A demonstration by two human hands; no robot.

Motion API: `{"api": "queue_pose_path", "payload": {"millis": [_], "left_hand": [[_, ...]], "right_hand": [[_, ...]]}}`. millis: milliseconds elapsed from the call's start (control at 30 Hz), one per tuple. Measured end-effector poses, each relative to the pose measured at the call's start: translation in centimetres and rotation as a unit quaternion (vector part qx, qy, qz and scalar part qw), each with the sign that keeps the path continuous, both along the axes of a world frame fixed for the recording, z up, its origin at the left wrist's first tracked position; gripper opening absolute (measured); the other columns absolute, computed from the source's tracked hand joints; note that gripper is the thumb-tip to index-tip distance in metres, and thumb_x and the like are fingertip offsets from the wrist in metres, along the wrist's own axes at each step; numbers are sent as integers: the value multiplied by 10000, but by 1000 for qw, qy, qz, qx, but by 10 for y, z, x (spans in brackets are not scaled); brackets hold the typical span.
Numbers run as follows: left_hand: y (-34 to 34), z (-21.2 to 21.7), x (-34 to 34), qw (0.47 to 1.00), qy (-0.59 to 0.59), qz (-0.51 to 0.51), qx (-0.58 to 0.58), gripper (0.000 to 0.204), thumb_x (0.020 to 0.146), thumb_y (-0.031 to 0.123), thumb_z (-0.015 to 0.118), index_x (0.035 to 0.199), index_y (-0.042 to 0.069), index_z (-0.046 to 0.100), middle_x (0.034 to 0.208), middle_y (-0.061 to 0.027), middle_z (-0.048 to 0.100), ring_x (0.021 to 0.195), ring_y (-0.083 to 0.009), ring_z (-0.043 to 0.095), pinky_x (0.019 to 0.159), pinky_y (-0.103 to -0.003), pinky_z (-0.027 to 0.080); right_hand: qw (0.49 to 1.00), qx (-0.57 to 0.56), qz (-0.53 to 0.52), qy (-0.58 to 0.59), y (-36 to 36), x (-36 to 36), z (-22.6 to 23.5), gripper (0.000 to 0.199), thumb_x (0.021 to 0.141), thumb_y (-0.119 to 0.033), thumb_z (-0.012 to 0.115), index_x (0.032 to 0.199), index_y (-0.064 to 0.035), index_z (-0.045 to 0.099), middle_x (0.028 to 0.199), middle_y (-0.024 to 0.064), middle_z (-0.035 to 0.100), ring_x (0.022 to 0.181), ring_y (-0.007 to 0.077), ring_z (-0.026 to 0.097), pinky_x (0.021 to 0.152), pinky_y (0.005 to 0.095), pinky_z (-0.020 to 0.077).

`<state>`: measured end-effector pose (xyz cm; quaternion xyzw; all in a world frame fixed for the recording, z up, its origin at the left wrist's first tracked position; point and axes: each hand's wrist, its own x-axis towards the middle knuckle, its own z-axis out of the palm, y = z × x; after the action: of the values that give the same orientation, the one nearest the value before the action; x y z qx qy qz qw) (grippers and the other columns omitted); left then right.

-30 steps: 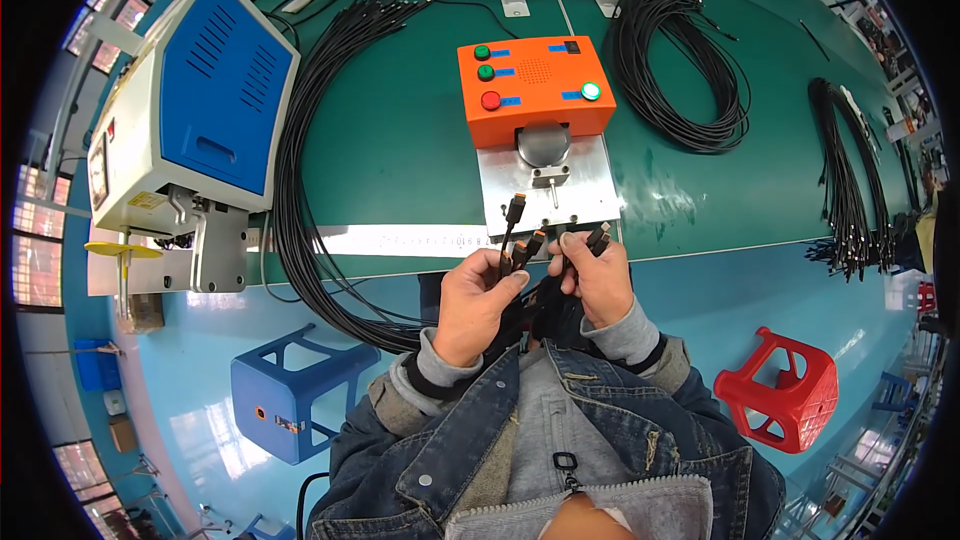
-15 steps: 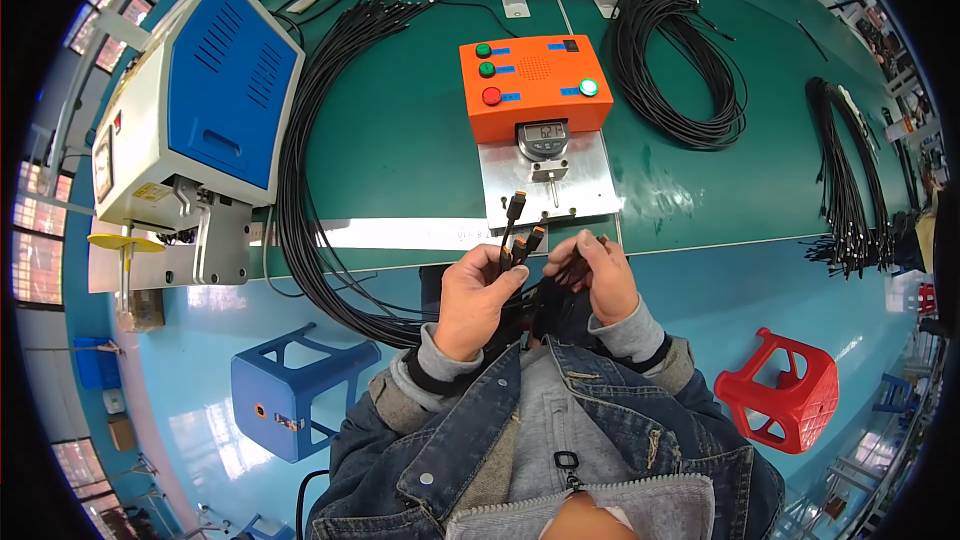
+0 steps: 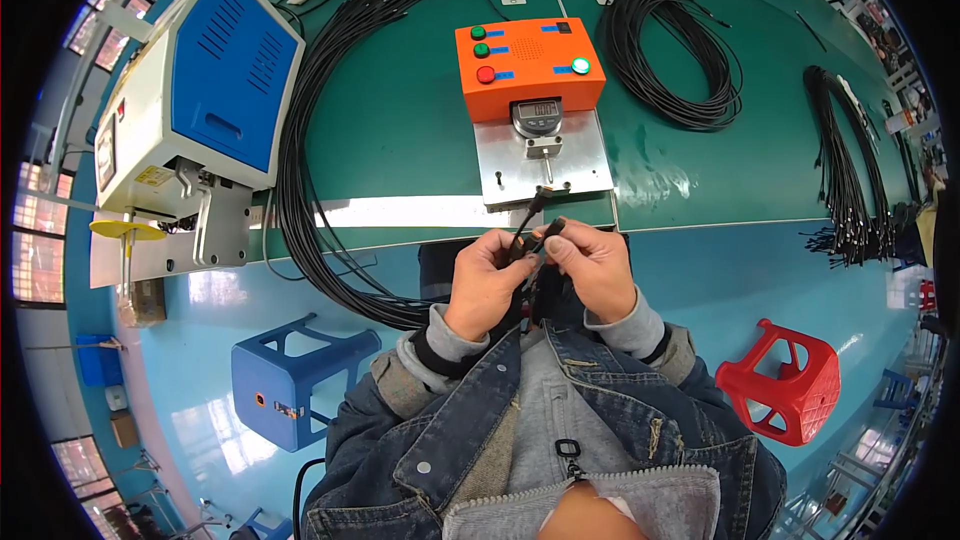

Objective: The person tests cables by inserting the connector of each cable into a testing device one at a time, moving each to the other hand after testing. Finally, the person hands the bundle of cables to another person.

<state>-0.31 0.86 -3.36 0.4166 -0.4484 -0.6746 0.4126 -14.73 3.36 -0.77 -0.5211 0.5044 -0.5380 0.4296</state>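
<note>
My left hand (image 3: 487, 283) is closed round a few black cables, whose plug ends stick up past the fingers. One plug (image 3: 541, 197) points up toward the metal plate (image 3: 510, 162). Close beside it, my right hand (image 3: 598, 270) pinches another black cable plug (image 3: 553, 229) between thumb and fingers. Both hands are in front of the bench edge, fingers almost touching. Just beyond them stands an orange box (image 3: 535, 88) with coloured buttons and one lit green. A round digital gauge (image 3: 539, 116) is mounted over the plate, its thin probe pointing toward me.
A long bundle of black cables (image 3: 300, 130) curves down off the green bench (image 3: 400, 130) at left, beside a white-and-blue machine (image 3: 225, 80). Coiled cables (image 3: 665, 60) and another bundle (image 3: 850, 170) lie at right. A blue stool (image 3: 275, 390) and red stool (image 3: 800, 390) flank me.
My right hand has moved left and closed in on the plugs at my left hand, now pinching one. The gauge's display reading has changed. The view has shifted slightly.
</note>
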Motion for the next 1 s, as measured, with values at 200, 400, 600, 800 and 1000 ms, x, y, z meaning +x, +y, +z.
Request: {"api": "queue_pose_path", "payload": {"millis": [200,400,600,800,1000], "left_hand": [[-1,4,3,1000,-9,23,-1,81,744,-7,568,814,-1,527,765,-18,554,697,-68,509,655,-188,407],[-4,3,6,1000,-12,15,-4,93,748,-4,562,836,-7,533,769,-17,556,701,-71,506,660,-195,405],[-4,5,6,999,-29,17,-11,109,747,-3,563,854,-17,549,778,-8,556,697,-70,497,662,-192,395],[-4,12,7,1000,-31,4,-1,112,754,12,557,861,-23,562,784,-10,557,706,-70,493,669,-193,392],[-4,15,7,1000,-24,8,-8,128,761,21,549,878,-29,565,782,-4,555,717,-63,479,673,-198,383]], "right_hand": [[964,190,4,-188,-13,-3,-19,215,831,-168,488,765,19,570,656,44,570,483,59,471,439,177,371],[980,168,-4,-103,-20,-5,-33,253,843,-197,469,750,16,569,593,37,553,402,47,418,380,175,336],[980,164,-13,-112,-20,-4,-33,255,844,-192,465,739,18,566,566,32,538,395,45,411,371,177,329],[978,172,-8,-114,-23,-5,-32,250,848,-199,461,762,9,569,581,26,534,402,43,420,356,168,326],[972,192,-13,-133,-28,-5,-27,249,848,-200,455,750,4,561,583,26,532,405,47,422,357,168,329]]}}
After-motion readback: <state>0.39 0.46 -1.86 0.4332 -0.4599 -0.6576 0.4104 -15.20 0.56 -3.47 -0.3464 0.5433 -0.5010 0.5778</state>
